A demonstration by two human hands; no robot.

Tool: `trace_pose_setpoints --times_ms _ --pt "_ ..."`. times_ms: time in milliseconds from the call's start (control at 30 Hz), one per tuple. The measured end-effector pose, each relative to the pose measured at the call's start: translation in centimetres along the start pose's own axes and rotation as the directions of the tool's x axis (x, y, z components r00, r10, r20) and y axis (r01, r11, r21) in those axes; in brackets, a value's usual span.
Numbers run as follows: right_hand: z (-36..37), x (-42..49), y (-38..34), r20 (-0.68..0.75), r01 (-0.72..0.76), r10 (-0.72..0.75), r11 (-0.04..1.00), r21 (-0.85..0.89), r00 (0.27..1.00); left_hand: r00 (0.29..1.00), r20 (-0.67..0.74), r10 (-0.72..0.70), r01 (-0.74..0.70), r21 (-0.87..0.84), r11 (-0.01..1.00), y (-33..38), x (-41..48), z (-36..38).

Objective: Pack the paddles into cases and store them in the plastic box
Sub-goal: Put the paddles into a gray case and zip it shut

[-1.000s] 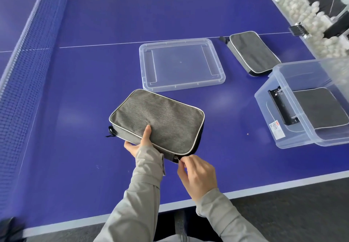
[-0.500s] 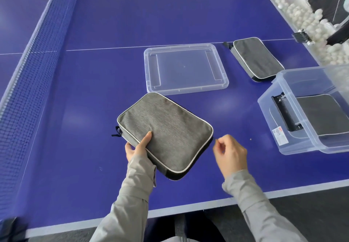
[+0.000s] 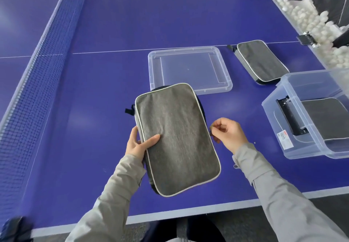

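One grey fabric case [image 3: 326, 117] lay in the clear plastic box [image 3: 273, 120], a second case [image 3: 262, 62] waited on the blue surface [image 3: 113, 71], left hand [image 3: 137, 145] gripped a third case [image 3: 175, 141] by the front edge, right hand [image 3: 229, 134] fingers curled at its side, zip pinch unclear.

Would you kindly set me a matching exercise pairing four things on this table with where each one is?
Things:
1. near case
2. far case
3. lid
4. box

Places:
A. right of the lid
B. gripped by the left hand
C. at the right, third case inside
D. flat, just beyond the near case

Pairs: 1-B, 2-A, 3-D, 4-C.
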State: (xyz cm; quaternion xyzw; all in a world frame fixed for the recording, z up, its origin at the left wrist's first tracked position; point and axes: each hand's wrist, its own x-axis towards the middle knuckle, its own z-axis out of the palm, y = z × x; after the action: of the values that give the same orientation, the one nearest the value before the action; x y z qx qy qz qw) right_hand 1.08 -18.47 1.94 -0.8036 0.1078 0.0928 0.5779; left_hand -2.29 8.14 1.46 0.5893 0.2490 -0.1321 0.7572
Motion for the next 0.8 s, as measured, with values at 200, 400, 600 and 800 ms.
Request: trace_pose_setpoints --times_ms 200,400,600,800 --pt "-0.9 2.6 -2.5 -0.139 0.030 -0.020 0.997 0.073 0.990 0.979 0.194 0.061 -0.108 0.242 0.964 0.8 0.1 -0.2" --pt "-1.7 3.0 -4.9 -0.130 0.133 -0.129 0.991 0.021 0.983 0.958 0.260 0.118 -0.235 0.482 0.844 2.2 -0.2 -1.3" --pt "-0.1 1.8 -7.2 -0.018 0.282 -0.287 0.950 -0.130 0.958 0.912 0.340 0.229 -0.409 0.742 0.531 5.3 -0.5 -2.6" --pt "1.2 1.0 -8.1 -0.048 0.261 -0.265 0.962 -0.081 0.963 0.865 0.426 0.264 -0.495 0.807 0.321 7.1 -0.6 -3.7"
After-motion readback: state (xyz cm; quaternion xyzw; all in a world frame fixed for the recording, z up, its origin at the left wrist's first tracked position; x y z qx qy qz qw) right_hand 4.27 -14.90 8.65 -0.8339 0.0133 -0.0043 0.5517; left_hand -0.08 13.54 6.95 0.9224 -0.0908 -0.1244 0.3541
